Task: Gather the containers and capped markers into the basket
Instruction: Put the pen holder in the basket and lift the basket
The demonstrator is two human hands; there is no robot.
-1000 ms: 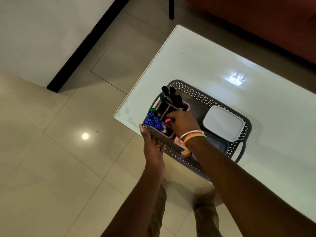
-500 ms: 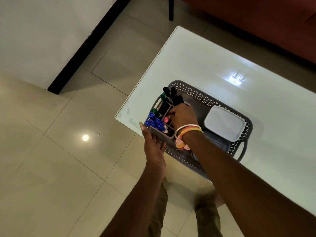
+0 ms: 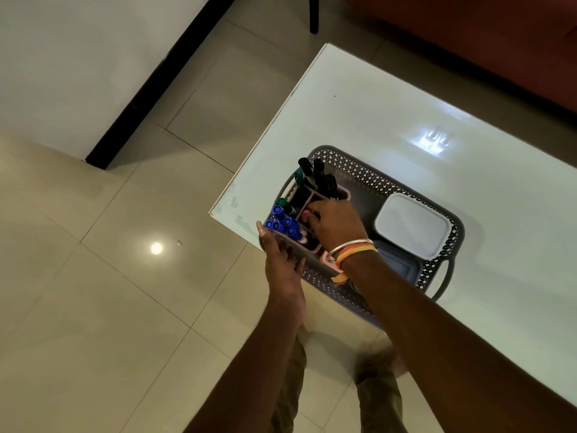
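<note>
Grey basket (image 3: 374,170) gets steadied by the left hand (image 3: 281,264), fingers flat; right hand (image 3: 338,225) pinches a pink marker (image 3: 307,215), probably slotting it in.

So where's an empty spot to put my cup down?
The table is bare beyond the basket, toward the far edge, and right of its handle. At the basket it's crowded: markers, lidded containers, left hand and right hand.
</note>
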